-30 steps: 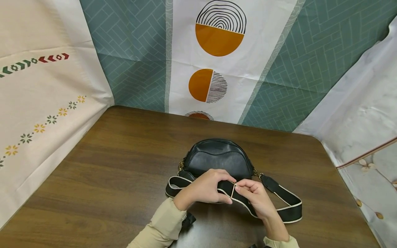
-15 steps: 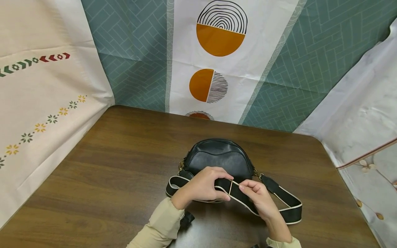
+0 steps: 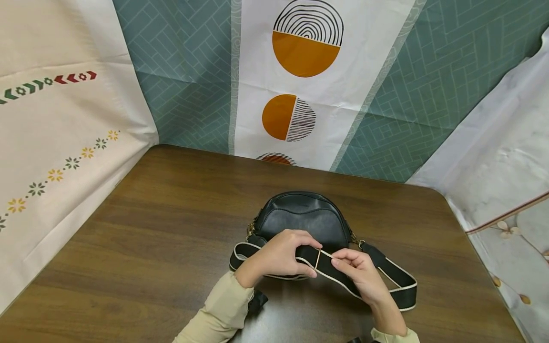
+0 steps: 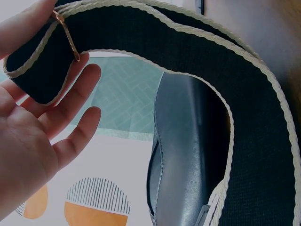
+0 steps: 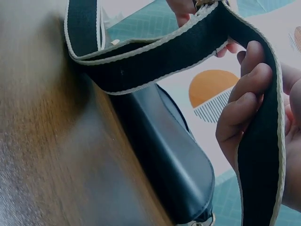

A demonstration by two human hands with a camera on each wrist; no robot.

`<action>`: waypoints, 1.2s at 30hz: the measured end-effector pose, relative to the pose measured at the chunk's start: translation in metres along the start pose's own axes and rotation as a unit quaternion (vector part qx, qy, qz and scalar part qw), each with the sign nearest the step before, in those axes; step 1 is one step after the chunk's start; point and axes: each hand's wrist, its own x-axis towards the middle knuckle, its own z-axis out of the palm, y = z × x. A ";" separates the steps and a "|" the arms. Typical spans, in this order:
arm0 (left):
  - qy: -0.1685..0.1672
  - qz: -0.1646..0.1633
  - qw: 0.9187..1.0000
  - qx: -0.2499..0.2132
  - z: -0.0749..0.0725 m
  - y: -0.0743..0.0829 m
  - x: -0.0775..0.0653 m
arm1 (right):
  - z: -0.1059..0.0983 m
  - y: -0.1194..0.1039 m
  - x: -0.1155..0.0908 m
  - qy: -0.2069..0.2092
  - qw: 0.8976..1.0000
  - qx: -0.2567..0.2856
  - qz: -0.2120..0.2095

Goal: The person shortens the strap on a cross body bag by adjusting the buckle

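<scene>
Low and right of centre in the head view, I have a gold-toned slider (image 3: 318, 260) on a black webbing strap (image 3: 328, 265) with cream edging, in front of a black half-moon shoulder bag (image 3: 304, 224). It lies at the fingertips of the left hand (image 3: 280, 255), clearly the nearer one; its long axis crosses the strap, close to upright in the frame, top leaning right. That hand pinches the slider end to end between thumb and fingers. From there the strap slopes down to the right, where the right hand (image 3: 362, 274) pinches its upper edge, fingers curled behind it in the right wrist view. Against the frame from a second ago, the right fingertips, then right beside the slider, are apart from it, strap showing between; the slider sits slightly farther left, while the bag keeps its place on the wooden table (image 3: 171, 228).
</scene>
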 end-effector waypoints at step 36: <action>0.020 0.038 0.999 0.020 0.001 0.001 -0.001 | -0.006 -0.013 0.004 -0.048 0.991 -0.121 -0.009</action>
